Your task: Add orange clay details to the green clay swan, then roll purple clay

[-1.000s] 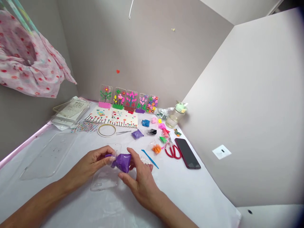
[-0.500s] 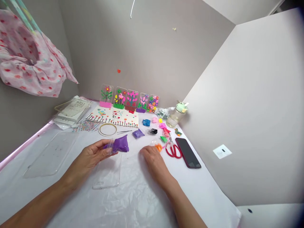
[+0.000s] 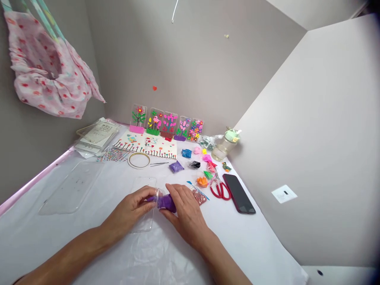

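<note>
Head view shows me both hands close together over the white-covered table point(image 3: 261, 245), with a purple packet point(image 3: 166, 203) between them. My left hand point(image 3: 133, 206) has thumb and fingers pinched closed on its narrow, twisted clear end. My right hand point(image 3: 188, 213) is partly open, thumb and fingers curved about the fuller end; I cannot tell whether it actually grips, as the fingers hide that side. Beneath the packet and partly behind my left hand, a clear case point(image 3: 145, 226) lies flat. Just beyond my right hand I see a reddish-brown packet point(image 3: 200, 198) beside a blue tool point(image 3: 189, 183), then an orange packet point(image 3: 202, 181), red-handled scissors point(image 3: 220, 191) and a dark phone point(image 3: 239, 194) farther right. Another purple packet point(image 3: 176, 166) lies flat beyond the hands, near the tweezers point(image 3: 159, 164). Five decorated panels point(image 3: 169, 122) stand at the back wall point(image 3: 190, 63).
</note>
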### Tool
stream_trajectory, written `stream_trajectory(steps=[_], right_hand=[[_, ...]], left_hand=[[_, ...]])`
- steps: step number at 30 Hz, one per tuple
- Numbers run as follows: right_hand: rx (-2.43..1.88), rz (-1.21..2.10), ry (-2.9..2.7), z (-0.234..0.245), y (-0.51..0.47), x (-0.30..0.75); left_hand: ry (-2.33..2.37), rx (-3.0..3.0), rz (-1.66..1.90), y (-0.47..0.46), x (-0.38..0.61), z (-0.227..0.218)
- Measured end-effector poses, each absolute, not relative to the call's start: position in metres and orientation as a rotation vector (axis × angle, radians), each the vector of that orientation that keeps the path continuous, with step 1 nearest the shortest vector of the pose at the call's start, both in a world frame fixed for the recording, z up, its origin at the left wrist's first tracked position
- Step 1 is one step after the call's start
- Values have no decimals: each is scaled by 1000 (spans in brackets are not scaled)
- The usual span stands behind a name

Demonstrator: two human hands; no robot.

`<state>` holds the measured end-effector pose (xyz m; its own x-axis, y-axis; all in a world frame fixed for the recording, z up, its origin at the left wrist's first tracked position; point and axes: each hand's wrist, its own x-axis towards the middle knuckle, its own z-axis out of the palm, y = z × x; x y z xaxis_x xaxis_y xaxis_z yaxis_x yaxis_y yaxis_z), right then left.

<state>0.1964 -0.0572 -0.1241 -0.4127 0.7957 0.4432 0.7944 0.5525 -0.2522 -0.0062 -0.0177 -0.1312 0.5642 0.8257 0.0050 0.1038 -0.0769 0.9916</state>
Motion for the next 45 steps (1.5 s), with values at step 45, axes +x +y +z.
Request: stream_trajectory(steps=[45], right_hand=[[-1283, 872, -1982, -120, -76, 181]], left_hand=[[864, 1850, 589, -26, -9, -113]])
